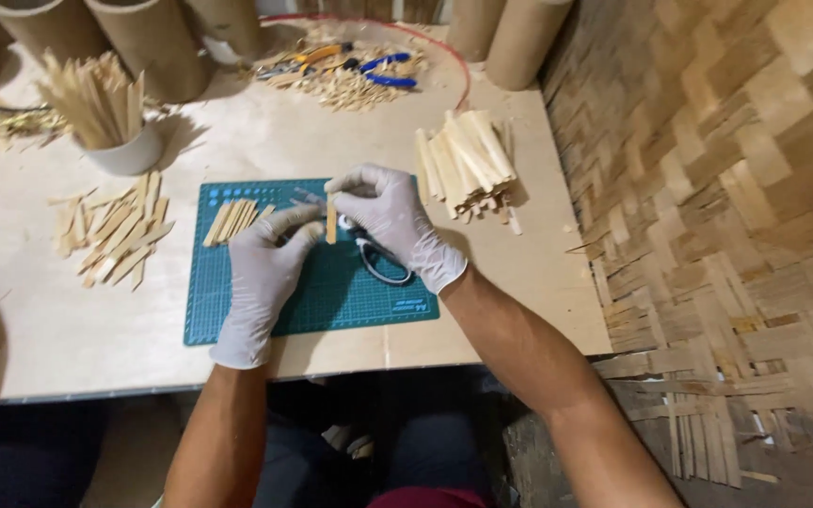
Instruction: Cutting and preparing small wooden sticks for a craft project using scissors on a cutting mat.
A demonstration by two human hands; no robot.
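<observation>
Both my hands wear white gloves over a green cutting mat. My right hand pinches a short bamboo strip upright at its top end and also grips black-handled shears beneath the palm. My left hand rests on the mat with its fingertips touching the strip's lower end. A small row of cut strips lies on the mat's upper left corner.
A stack of bamboo slats lies right of the mat, loose slats to the left, a white cup of sticks behind them. Cardboard tubes and blue and orange pliers stand at the back. Woven bamboo matting covers the right.
</observation>
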